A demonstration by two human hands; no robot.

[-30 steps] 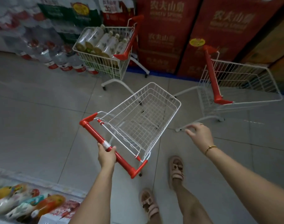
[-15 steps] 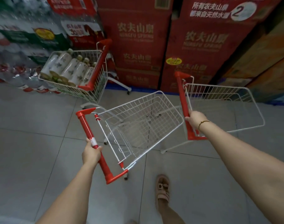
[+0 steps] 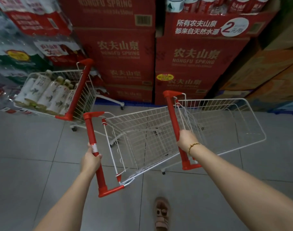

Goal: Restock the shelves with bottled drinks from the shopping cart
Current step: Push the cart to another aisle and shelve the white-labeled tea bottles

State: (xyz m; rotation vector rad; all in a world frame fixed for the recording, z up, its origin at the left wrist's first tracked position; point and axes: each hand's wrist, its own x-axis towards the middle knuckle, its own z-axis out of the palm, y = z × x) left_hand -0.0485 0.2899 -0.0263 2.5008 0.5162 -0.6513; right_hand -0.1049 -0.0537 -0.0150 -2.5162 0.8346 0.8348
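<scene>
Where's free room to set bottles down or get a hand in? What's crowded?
Free: the two empty baskets, middle cart (left hand on its handle) and right cart (right hand on its handle); bare floor tiles left of the middle cart. Crowded: the left cart, packed with bottles, and the strip along the red cartons.

carts [image 3: 142, 139] ahead — boxes [image 3: 197, 64] behind

Cut-off and blurred parts of a shop aisle.
The near edge crops the sandalled foot [image 3: 162, 214]; label print on the far-left bottled drinks [image 3: 47, 95] is unreadably blurred.
</scene>
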